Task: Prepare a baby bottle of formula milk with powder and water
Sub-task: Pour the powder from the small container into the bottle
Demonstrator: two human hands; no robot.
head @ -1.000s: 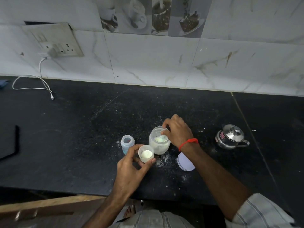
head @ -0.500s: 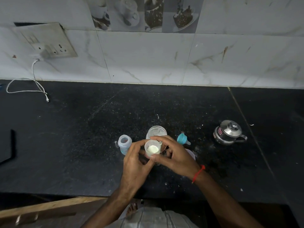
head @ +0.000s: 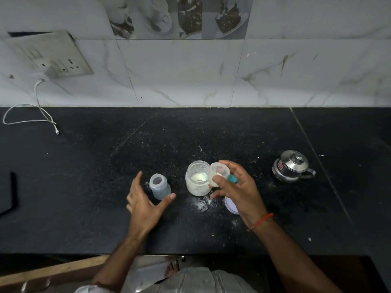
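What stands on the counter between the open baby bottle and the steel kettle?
In the head view, the powder jar stands between baby bottle and kettle; the right hand holds a small cup there.

No text, brand, number or sign can be read anywhere. A small red label (head: 280, 165) is seen on the side of the steel pot (head: 291, 166) at the right of the counter, but its print is too small and blurred to be made out. Only pictures of cups and desserts are shown on the printed wall tiles (head: 175, 16), without lettering
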